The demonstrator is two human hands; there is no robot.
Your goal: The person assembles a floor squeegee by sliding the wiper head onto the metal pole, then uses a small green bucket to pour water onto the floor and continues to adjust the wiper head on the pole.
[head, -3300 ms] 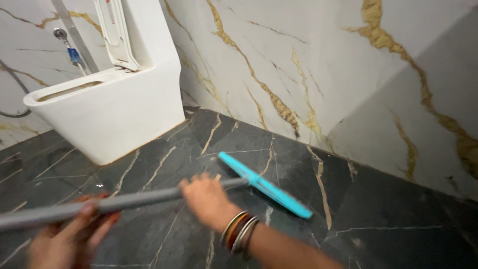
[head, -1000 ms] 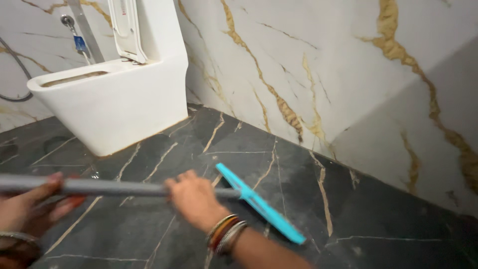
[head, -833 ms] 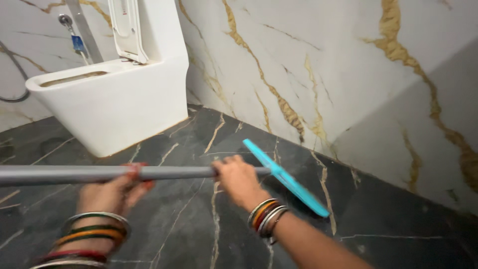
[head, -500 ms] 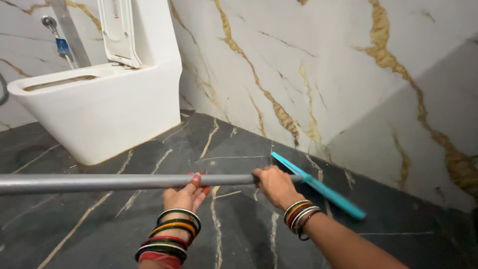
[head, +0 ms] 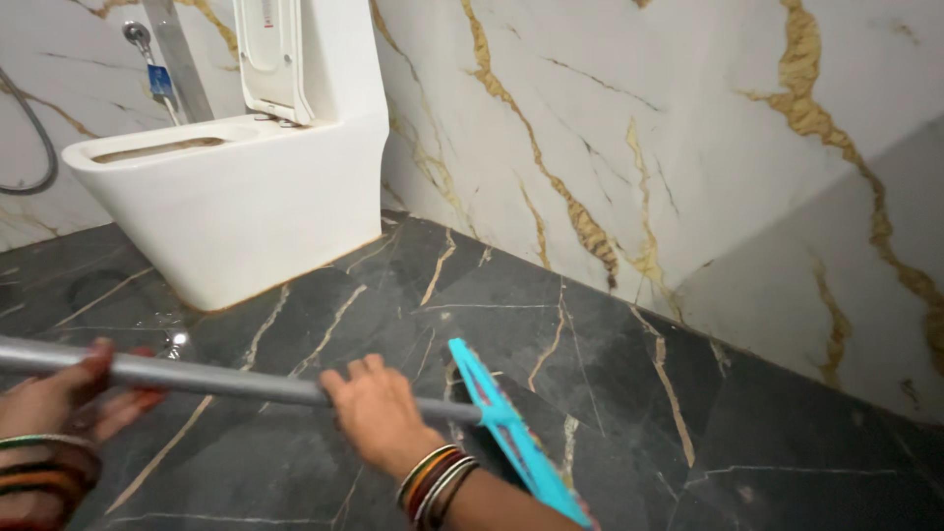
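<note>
Bare forearms, no sleeves; stacked bangles on both wrists [head: 438, 482], red/green/gold/silver; red-painted nails, left fingers [head: 98, 346].

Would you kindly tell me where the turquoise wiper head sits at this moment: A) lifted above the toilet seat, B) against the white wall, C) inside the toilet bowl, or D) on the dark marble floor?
D: the turquoise wiper head lies on the dark floor, well apart from the toilet.

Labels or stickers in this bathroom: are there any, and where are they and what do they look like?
Sticker: on the raised toilet lid, a small pale patch with red marks, too small to make out.
Tag: hanging below the wall valve left of the toilet, small, rectangular, blue.
No packages, signs or screens show.
</note>
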